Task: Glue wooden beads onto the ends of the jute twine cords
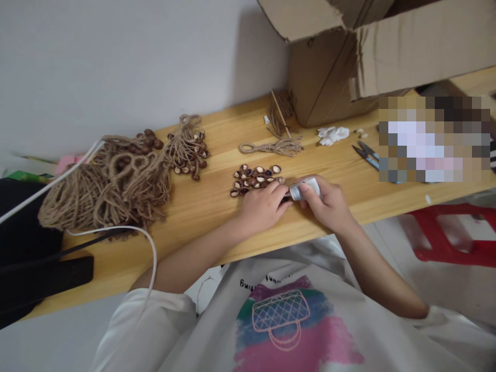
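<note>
My right hand is wrapped round a small white bottle, tipped on its side with its narrow end towards my left hand. My left hand is closed, its fingertips at a small dark nut shell by the bottle's tip; the fingers partly cover it. Just beyond my left hand lies a cluster of brown nut shell halves, several showing pale insides and a few dark ones. Behind them on the wooden table rests a looped bundle of jute cord.
Large jute cord bundles and a shell-ended tassel lie at left, crossed by a white cable. An open cardboard box stands behind. Crumpled tissue and blue-handled scissors lie right. A red stool is below.
</note>
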Demonstrator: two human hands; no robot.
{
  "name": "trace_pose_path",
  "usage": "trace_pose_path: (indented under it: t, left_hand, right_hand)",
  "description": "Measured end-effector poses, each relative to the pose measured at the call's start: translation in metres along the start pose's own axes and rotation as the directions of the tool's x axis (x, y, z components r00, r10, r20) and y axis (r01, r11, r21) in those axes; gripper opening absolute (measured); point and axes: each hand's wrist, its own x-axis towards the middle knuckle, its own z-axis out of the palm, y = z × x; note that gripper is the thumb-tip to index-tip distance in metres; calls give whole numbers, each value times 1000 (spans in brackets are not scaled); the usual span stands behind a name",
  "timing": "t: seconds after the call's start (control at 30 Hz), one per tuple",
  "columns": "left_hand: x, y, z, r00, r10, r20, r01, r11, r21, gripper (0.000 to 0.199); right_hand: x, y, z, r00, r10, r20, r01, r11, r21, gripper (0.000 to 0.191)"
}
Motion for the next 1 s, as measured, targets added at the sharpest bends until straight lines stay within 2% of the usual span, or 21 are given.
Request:
trace_pose_path:
  t: [1.0]
  left_hand:
    - [0, 1, -1, 1000, 0, -11, 0, 1000, 14, 29]
  right_hand:
    - [0, -1, 0, 1000, -9, -14, 9, 1000, 16, 24]
